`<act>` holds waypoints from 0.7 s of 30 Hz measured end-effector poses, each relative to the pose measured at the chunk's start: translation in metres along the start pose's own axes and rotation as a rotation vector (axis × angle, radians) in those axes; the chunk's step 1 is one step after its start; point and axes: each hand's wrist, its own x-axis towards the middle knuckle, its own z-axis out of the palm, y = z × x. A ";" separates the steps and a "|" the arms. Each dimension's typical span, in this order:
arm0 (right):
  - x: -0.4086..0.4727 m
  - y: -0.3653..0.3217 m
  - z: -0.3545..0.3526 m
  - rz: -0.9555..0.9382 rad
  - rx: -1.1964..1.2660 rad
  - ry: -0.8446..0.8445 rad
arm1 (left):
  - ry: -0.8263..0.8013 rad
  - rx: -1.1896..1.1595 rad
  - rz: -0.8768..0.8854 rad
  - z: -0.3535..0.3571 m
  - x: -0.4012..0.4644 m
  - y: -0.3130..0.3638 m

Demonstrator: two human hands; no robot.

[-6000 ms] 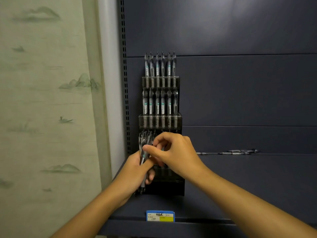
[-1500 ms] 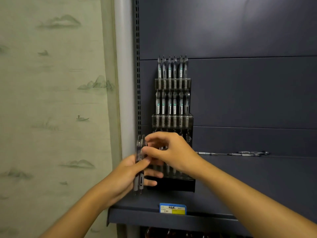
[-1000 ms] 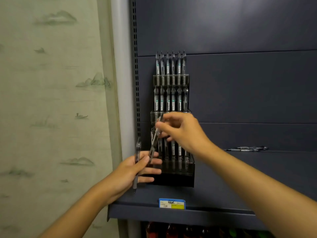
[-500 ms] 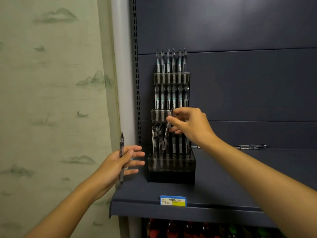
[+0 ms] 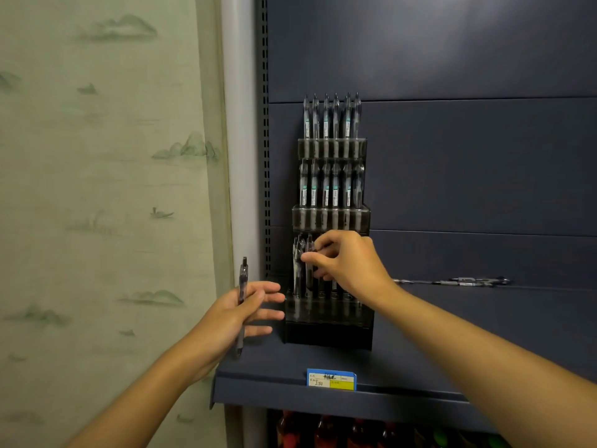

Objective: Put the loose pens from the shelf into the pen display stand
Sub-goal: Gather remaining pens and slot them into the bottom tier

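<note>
Dark shelf (image 5: 323, 367) carried the pen display stand (image 5: 329, 318); your right hand (image 5: 349, 263) pinched a pen (image 5: 309, 270) into its bottom tier, your left hand (image 5: 239, 312) beside it held the spare pen (image 5: 242, 286) (next, probably); loose pens (image 5: 468, 281) lay right of it.

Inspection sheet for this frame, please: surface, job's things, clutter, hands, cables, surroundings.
Surface: dark shelf, price tag on its front edge.
Job's things: pen stand with top two tiers full; loose pens lying at the shelf's back.
Clutter: nothing seen.
Hands: left hand holds one pen upright; right hand pinches a pen at the bottom tier.
Cables: nothing seen.
Surroundings: painted curtain to the left; bottles on the shelf below.
</note>
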 end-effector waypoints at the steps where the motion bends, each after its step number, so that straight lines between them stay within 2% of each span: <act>1: 0.000 0.001 0.002 -0.004 -0.033 0.012 | -0.001 -0.004 -0.001 0.001 0.000 0.000; 8: 0.003 0.002 -0.001 0.011 -0.081 0.053 | -0.024 -0.018 -0.003 0.009 0.000 0.000; 18: -0.004 0.005 0.000 0.042 -0.272 -0.025 | -0.057 -0.022 -0.008 0.017 0.001 0.003; 21: -0.014 -0.003 -0.007 0.071 -0.113 -0.006 | -0.061 -0.043 0.002 0.023 0.002 0.006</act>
